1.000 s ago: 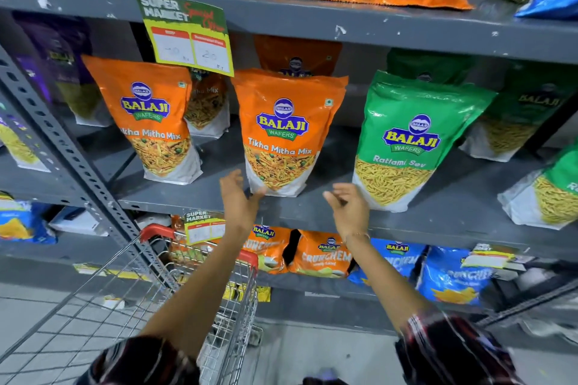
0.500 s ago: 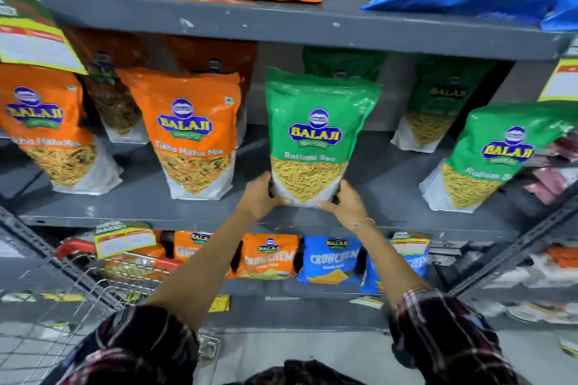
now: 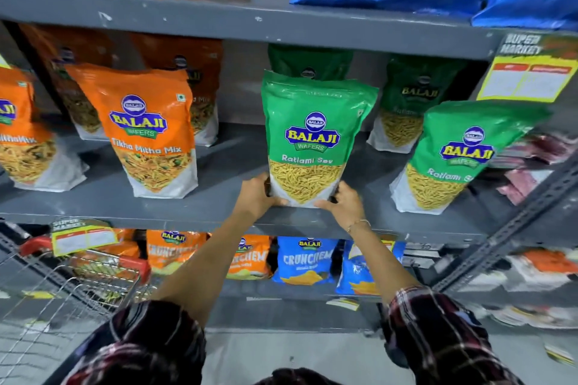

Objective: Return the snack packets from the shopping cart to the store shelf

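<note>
A green Ratlami Sev packet (image 3: 316, 134) stands upright near the front edge of the grey middle shelf (image 3: 219, 212). My left hand (image 3: 258, 195) grips its lower left corner and my right hand (image 3: 344, 203) grips its lower right corner. An orange Tikha Mitha Mix packet (image 3: 150, 131) stands to its left. Another green Ratlami Sev packet (image 3: 459, 156) leans to its right. The wire shopping cart (image 3: 78, 284) with a red handle is at the lower left; what lies inside it is blurred.
More green and orange packets stand behind the front row. Blue and orange bags lie on the top shelf (image 3: 281, 25). Crunchem packets (image 3: 306, 259) fill the shelf below. A yellow price tag (image 3: 525, 78) hangs at the right. A slotted metal upright (image 3: 516, 228) slants at the right.
My view and both hands shifted right, from the orange Tikha Mitha Mix packet to the green Ratlami Sev packet. Both hands closed on its bottom corners.
</note>
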